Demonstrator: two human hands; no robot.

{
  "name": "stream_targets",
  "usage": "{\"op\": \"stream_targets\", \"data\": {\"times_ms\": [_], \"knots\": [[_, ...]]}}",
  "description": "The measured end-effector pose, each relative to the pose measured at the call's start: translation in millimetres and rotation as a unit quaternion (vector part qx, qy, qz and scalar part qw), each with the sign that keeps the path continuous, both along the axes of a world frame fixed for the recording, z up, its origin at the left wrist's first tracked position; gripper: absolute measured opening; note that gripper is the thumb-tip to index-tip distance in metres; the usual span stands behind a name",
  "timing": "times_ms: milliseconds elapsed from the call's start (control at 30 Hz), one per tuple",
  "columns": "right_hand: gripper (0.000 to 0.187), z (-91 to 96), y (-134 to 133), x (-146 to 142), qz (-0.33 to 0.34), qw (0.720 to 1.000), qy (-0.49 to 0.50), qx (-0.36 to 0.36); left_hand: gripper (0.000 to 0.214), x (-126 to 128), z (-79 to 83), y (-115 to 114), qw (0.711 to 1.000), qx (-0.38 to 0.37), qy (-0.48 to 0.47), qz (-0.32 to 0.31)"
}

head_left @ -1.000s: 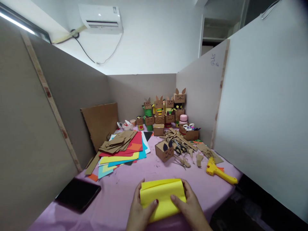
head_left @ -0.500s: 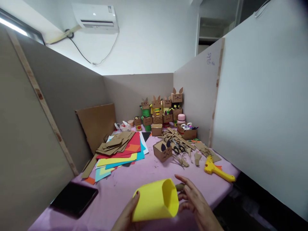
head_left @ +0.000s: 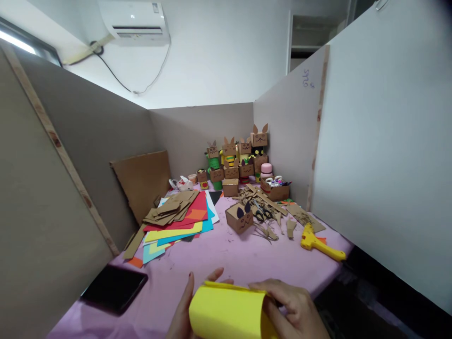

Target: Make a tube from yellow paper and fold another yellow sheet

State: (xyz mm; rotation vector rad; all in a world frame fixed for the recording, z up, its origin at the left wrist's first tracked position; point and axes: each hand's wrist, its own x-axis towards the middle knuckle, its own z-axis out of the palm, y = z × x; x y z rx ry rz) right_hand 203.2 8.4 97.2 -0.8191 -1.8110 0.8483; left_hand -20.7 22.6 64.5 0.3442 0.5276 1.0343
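A rolled tube of yellow paper (head_left: pixel 226 310) lies on its side, low in front of me, with an overlapping edge along its top. My left hand (head_left: pixel 181 306) cups it at the left end; the thumb points up and some fingertips show behind the tube. At the other end my right hand (head_left: pixel 293 306) pinches the rim, fingers over the top edge and thumb at the opening. Beyond them stands a small cardboard box (head_left: pixel 239 219) with a drawn face and dark ears.
Coloured paper sheets (head_left: pixel 176 235) and cardboard pieces (head_left: pixel 171 209) lie left, near a black tablet-like slab (head_left: pixel 115 289). Right are cardboard scraps (head_left: pixel 252 193), scissors (head_left: pixel 261 214) and a yellow glue gun (head_left: pixel 321 245). Several cardboard animal figures (head_left: pixel 229 172) stand behind, between grey partitions (head_left: pixel 201 127).
My right hand has moved from beside the tube's opening onto its rim. The tube has dropped lower and turned, so its opening shows less. My left thumb has come off its side.
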Motion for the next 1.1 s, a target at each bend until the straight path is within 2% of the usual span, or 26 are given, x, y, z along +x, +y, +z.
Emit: {"op": "stream_targets", "data": {"times_ms": [100,267,367,467,600,733,800,867,933,967,1000,1100], "knots": [[0.033,-12.5,12,4,0.013,0.994,0.110,-0.020,0.054,-2,2.4,0,0.999,0.008,0.020,0.027],[0.011,-36.3,47,3,-0.017,0.946,0.262,-0.189,0.061,4,-4.3,-1,0.980,0.113,0.153,0.066],[0.025,-48.9,69,4,-0.040,0.935,0.275,-0.218,0.069,11,-16.2,6,0.946,0.185,0.244,0.108],[0.040,-59.9,84,11,-0.078,0.930,0.272,-0.236,0.066,14,-29.6,13,0.916,0.231,0.289,0.153],[0.045,-68.0,78,17,-0.123,0.925,0.255,-0.252,0.063,14,-38.3,14,0.903,0.237,0.315,0.169],[0.050,-70.3,58,24,-0.148,0.942,0.176,-0.243,0.054,13,-35.6,9,0.898,0.238,0.329,0.170],[0.053,-72.7,55,39,-0.200,0.949,0.115,-0.213,0.051,12,-34.3,8,0.895,0.237,0.334,0.174],[0.057,-77.1,60,63,-0.281,0.945,0.041,-0.163,0.053,11,-34.8,7,0.892,0.240,0.338,0.179],[0.064,-83.1,71,92,-0.382,0.919,-0.078,-0.057,0.057,10,-36.9,6,0.889,0.243,0.342,0.183],[0.067,-86.3,77,106,-0.416,0.899,-0.139,0.010,0.059,9,-38.3,5,0.887,0.244,0.345,0.186],[0.069,-89.4,82,119,-0.439,0.875,-0.199,0.044,0.062,9,-39.6,4,0.885,0.245,0.348,0.189],[0.066,-97.5,95,143,-0.480,0.805,-0.344,0.060,0.067,4,-42.2,-2,0.878,0.245,0.359,0.199]]}}
